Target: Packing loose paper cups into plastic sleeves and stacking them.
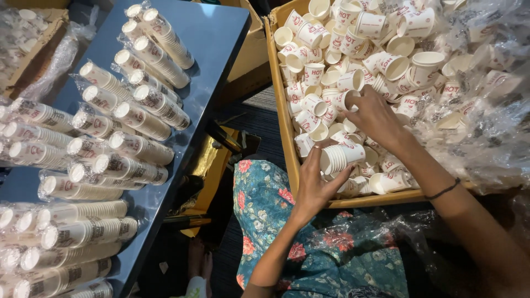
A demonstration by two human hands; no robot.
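A large cardboard box (pixel 279 105) holds several loose white paper cups (pixel 386 60) with red print. My left hand (pixel 316 185) grips a short nested stack of cups (pixel 343 156) lying sideways near the box's front edge. My right hand (pixel 376 116) reaches into the pile just above it, fingers closed around a single cup (pixel 348 99). A dark band sits on my right wrist (pixel 443 190).
A blue table (pixel 215 33) on the left carries several plastic-wrapped sleeves of stacked cups (pixel 138 118). Clear plastic lining (pixel 486 121) spills over the box's right side. A floral cloth (pixel 265 204) covers my lap. Another cardboard box (pixel 251 49) stands behind the table.
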